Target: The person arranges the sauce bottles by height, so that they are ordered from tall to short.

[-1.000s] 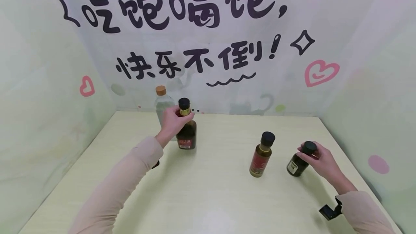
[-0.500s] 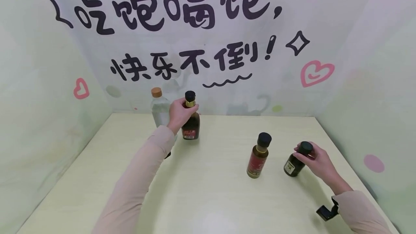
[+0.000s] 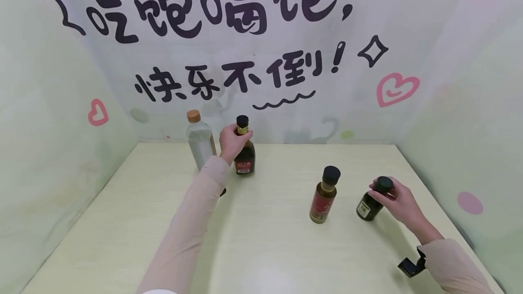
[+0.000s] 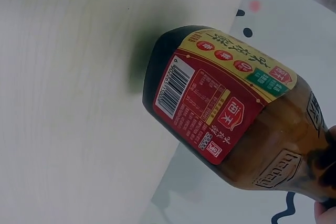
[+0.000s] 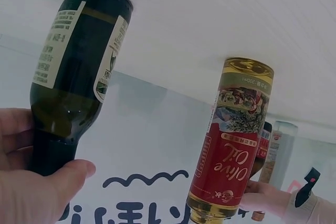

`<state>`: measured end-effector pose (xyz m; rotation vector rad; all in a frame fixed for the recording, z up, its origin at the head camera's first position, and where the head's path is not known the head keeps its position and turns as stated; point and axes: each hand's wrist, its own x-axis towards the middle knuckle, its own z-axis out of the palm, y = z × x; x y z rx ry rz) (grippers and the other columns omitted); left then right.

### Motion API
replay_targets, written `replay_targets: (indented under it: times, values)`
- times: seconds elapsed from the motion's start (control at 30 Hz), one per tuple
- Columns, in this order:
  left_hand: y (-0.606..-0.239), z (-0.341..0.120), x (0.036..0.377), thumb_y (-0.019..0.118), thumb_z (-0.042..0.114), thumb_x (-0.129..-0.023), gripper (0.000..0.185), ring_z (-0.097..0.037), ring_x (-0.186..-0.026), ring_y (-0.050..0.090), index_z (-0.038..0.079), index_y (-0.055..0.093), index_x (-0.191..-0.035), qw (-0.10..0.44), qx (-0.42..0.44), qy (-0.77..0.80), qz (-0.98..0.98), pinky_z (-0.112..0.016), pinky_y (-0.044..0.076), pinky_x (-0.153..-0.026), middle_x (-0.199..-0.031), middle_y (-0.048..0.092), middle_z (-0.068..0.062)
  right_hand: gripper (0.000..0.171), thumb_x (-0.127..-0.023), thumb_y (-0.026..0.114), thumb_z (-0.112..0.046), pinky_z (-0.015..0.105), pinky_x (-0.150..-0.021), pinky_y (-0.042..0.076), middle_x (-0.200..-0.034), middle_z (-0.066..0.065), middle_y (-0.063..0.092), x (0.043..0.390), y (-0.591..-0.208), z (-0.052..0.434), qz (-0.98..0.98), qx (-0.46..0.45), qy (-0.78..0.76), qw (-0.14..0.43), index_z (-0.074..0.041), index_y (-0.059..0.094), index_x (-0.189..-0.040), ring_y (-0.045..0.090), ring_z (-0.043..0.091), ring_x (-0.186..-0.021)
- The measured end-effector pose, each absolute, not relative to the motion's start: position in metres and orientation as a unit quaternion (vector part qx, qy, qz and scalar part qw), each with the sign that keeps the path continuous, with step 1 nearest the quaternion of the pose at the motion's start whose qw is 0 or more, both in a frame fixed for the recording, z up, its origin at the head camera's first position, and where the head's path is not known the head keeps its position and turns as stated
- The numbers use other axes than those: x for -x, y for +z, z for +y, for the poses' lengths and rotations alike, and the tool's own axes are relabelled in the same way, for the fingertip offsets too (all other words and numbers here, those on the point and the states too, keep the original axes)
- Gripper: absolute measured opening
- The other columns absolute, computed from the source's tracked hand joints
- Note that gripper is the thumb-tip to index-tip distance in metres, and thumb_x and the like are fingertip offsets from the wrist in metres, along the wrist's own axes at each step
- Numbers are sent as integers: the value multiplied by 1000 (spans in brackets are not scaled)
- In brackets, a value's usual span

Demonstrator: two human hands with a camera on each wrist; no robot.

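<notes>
My left hand [image 3: 232, 142] grips the neck of a dark sauce bottle [image 3: 244, 154] with a red and yellow label [image 4: 220, 103], standing at the back of the pale table [image 3: 261, 248]. My right hand [image 3: 398, 201] holds the black-capped neck of a small dark green bottle [image 3: 371, 202] near the right edge; the right wrist view shows that bottle [image 5: 79, 72] with fingers [image 5: 37, 187] curled round its neck. An olive oil bottle [image 3: 323, 195] with a red label [image 5: 231, 145] stands free between the two hands.
A clear bottle with an orange cap [image 3: 199, 142] stands just left of the sauce bottle, near the back wall. Printed walls close the table on the left, back and right. A black wrist mount [image 3: 410, 264] sits on my right sleeve.
My left hand has carried the sauce bottle away from me toward the back wall, beside the clear bottle. The right hand and its bottle have stayed in place.
</notes>
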<state>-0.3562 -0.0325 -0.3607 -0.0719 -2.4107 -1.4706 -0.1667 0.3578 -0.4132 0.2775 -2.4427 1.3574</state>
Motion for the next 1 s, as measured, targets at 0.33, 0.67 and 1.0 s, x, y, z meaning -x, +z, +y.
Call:
replay_targets:
  times: [0.33, 0.67, 1.0]
  values:
    - [-371, -31, 357, 71, 22, -74, 27, -20, -82, 57, 3, 65, -91, 121, 24, -558, -820, -34, 47, -78, -89, 66, -9, 26, -81, 64, 0, 8, -72, 43, -92, -15, 60, 165, -414, 357, -858, -97, 478, 165, 8, 51, -103, 54, -9, -86]
    - [-377, -36, 363, 71, 22, -75, 30, -21, -86, 57, 2, 65, -96, 105, 37, -571, -813, -35, 46, -81, -94, 65, -11, 26, -82, 63, -1, 7, -72, 43, -92, -17, 59, 170, -412, 360, -857, -98, 476, 169, 8, 51, -103, 54, -10, -86]
    - [-373, -39, 362, 70, 25, -78, 34, -22, -93, 55, 4, 61, -103, 44, 53, -561, -825, -36, 43, -87, -102, 62, -10, 26, -82, 64, -1, 6, -73, 42, -92, -17, 59, 168, -415, 359, -860, -90, 472, 168, 8, 51, -103, 54, -10, -86]
